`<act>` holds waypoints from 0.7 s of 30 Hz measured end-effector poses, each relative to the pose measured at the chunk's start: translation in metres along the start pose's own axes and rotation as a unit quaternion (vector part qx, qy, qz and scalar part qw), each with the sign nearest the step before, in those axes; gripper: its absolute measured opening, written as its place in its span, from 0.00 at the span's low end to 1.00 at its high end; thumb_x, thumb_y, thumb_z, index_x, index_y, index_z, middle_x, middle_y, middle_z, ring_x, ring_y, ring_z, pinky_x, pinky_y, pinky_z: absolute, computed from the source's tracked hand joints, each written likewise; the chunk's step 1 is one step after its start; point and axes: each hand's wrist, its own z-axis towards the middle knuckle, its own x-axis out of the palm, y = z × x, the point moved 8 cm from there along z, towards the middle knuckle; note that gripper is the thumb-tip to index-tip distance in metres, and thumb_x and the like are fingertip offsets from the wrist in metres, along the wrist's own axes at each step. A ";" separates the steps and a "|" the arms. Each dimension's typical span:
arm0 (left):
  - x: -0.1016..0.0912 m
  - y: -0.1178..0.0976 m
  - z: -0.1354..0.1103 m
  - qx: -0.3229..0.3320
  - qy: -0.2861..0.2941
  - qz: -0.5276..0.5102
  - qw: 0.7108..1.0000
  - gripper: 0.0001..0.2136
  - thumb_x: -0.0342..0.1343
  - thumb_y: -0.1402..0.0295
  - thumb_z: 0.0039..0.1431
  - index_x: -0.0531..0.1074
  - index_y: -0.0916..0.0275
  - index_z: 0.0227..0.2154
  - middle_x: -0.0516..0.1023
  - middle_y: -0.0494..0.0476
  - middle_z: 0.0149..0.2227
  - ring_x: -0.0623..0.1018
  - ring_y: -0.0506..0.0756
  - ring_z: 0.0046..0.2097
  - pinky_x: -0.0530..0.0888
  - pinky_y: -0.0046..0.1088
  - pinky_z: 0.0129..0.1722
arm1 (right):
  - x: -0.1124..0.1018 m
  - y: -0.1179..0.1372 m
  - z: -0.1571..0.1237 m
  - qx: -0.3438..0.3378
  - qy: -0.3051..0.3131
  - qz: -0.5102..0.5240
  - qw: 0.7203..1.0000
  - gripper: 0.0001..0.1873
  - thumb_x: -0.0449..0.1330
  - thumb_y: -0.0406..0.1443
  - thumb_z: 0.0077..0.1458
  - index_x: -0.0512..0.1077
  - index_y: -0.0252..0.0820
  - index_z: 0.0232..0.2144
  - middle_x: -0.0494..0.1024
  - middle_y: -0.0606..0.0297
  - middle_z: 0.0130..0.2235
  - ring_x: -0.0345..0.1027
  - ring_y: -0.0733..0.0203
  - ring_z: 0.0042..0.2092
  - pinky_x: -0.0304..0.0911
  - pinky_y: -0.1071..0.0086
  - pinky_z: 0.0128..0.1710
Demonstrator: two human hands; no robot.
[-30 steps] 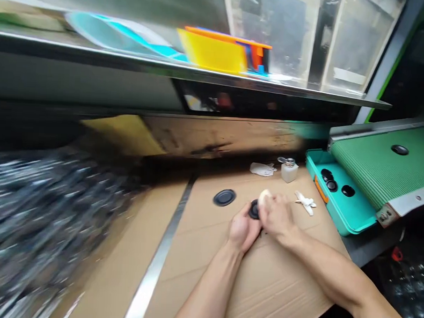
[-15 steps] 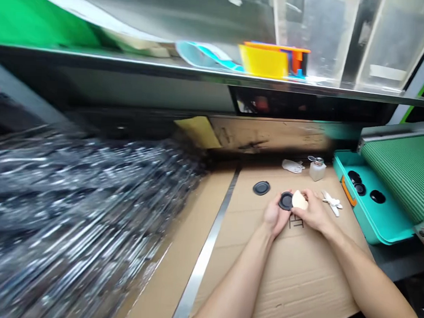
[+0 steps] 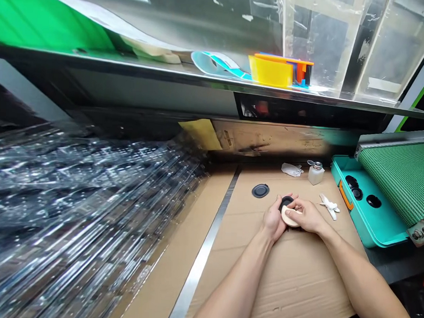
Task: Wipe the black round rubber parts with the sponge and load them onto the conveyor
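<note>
Item 1: round black rubber disc, gripped in the curled left hand, above the flattened brown cardboard sheet.
Item 2: round cream foam pad, pinched by the right hand against Item 1.
Item 3: second black disc, lying on the sheet, just beyond the left hand.
Item 4: clear square glass pump bottle, at the sheet's far edge.

Cream pad on black disc, held by left hand and right hand. Second black disc at 9 o'clock; teal tray at 3; green ribbed belt at 2.
</note>
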 end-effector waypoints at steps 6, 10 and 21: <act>0.003 -0.001 0.001 -0.003 0.008 0.004 1.000 0.18 0.42 0.62 0.72 0.75 0.67 0.43 0.80 0.67 0.47 0.80 0.59 0.51 0.74 0.41 0.57 | -0.014 0.015 -0.004 -0.032 -0.098 -0.149 0.983 0.13 0.56 0.42 0.62 0.74 0.47 0.46 0.82 0.65 0.43 0.75 0.59 0.43 0.65 0.70 0.44; 0.001 0.001 -0.001 -0.001 0.003 0.014 1.000 0.20 0.40 0.64 0.73 0.76 0.69 0.44 0.81 0.66 0.47 0.79 0.58 0.52 0.74 0.38 0.57 | -0.001 0.017 -0.005 0.020 -0.110 -0.296 0.949 0.18 0.51 0.46 0.66 0.70 0.51 0.53 0.82 0.62 0.44 0.76 0.56 0.43 0.65 0.67 0.42; 0.004 0.011 -0.004 -0.028 0.012 0.009 0.999 0.19 0.41 0.65 0.72 0.75 0.67 0.50 0.81 0.65 0.48 0.79 0.59 0.52 0.74 0.39 0.57 | -0.003 0.015 -0.009 0.069 -0.126 -0.363 0.921 0.25 0.41 0.47 0.68 0.66 0.45 0.56 0.81 0.52 0.43 0.78 0.54 0.41 0.63 0.64 0.39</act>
